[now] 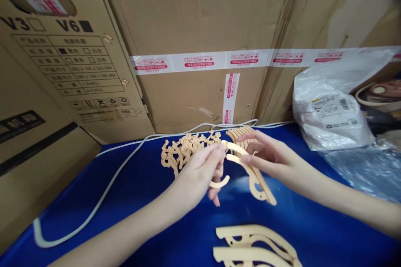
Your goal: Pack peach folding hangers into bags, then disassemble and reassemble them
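Observation:
My left hand (pixel 202 162) is closed, its thumb and fingers pinching a small beige hook (pixel 223 183) whose curved end sticks out below the fingers. My right hand (pixel 269 150) grips a beige hanger arm (pixel 258 185) between thumb and fingers. The arm's forked upper end meets the fingertips of my left hand; whether the two parts are joined there is hidden. Behind my left hand lies a heap of small curved beige pieces (pixel 184 146). A neat row of beige hanger arms (pixel 239 133) sits behind my right hand, which partly covers it.
More beige hanger parts (pixel 250 230) lie on the blue surface (pixel 175 233) at the near edge. A white cable (pixel 115 171) runs along the left and back. Large cardboard boxes (pixel 188 21) wall off the back and left. A white plastic bag (pixel 332 112) stands at right.

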Available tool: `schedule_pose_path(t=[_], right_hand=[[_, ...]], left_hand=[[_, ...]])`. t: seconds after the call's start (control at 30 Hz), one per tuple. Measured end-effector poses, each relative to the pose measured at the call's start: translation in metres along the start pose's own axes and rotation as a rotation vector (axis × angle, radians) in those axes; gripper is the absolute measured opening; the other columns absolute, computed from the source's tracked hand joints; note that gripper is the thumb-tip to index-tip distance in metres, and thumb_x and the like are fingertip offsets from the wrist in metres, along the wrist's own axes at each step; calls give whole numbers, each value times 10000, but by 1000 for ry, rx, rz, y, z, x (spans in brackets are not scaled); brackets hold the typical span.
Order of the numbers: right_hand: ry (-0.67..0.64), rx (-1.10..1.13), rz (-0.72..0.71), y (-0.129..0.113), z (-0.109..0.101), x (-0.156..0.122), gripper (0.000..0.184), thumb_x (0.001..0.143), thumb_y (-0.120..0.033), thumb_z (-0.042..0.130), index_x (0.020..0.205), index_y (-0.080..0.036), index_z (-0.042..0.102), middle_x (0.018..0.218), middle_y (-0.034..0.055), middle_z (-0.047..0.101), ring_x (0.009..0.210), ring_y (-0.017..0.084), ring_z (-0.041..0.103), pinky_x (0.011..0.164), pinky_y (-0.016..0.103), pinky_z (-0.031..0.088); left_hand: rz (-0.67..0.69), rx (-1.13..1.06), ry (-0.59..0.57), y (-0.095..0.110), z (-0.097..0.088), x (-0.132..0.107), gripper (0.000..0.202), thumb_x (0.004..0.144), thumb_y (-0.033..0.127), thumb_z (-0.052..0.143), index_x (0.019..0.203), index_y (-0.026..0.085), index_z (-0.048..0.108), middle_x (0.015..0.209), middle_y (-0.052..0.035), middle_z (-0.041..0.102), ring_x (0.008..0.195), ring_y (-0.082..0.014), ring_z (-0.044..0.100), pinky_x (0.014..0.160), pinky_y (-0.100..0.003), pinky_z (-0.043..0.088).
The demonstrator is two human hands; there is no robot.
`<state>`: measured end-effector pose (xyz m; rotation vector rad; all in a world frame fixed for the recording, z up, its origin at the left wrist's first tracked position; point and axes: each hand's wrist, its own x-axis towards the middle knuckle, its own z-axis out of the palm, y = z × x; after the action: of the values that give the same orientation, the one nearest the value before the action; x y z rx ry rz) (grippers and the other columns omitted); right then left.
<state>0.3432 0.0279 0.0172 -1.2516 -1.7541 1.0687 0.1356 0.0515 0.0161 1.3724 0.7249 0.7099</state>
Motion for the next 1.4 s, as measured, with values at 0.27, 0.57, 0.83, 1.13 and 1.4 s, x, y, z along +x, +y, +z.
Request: schedule_pose_path(t=[0.27, 0.57, 0.83, 1.13, 1.4], right_hand=[[320, -991, -588, -24, 12, 5, 196, 1025, -259, 468, 1088, -188, 639, 838, 33, 723, 665, 144, 636, 582, 261, 385], [102, -473, -346, -9, 1, 19, 115, 928, -216, 495, 834, -187, 555, 664, 4, 634, 560, 125, 534, 540, 256, 347], [139, 93, -145, 8, -40, 37, 220, 865, -402, 502, 812, -205, 584, 537, -24, 535, 475, 118, 466, 479, 276, 369], [229, 348, 12, 8, -39, 20, 205, 749, -340, 613, 886, -220, 518, 573, -26, 627, 469, 120, 555, 426, 226, 397], [423, 119, -319, -5, -42, 30, 248, 809, -227, 638, 811, -245, 391, 845, 2, 724, 759, 147, 705, 744, 309, 558]], left_hand=[[124, 285, 83, 21, -22, -19, 405, 963, 496, 430, 678, 210, 397, 567, 80, 297, 428, -65, 268, 361, -168, 279], [358, 867, 328, -3, -20, -16, 241, 932, 381, 453, 796, 204, 546, 597, 24, 457, 546, -150, 439, 576, -285, 326], [-21, 787, 271, -28, -37, 69, 354, 973, 360, 616, 1265, 160, 597, 1251, -104, 626, 1054, -235, 649, 883, -442, 572], [-90, 751, 366, -13, -35, 95, 352, 931, 433, 651, 1125, 139, 660, 1183, -113, 669, 1098, -288, 638, 887, -422, 554], [-59, 57, 28, 2, 0, 31, 419, 962, 519, 484, 882, 158, 679, 943, -102, 743, 905, -195, 713, 770, -287, 556]])
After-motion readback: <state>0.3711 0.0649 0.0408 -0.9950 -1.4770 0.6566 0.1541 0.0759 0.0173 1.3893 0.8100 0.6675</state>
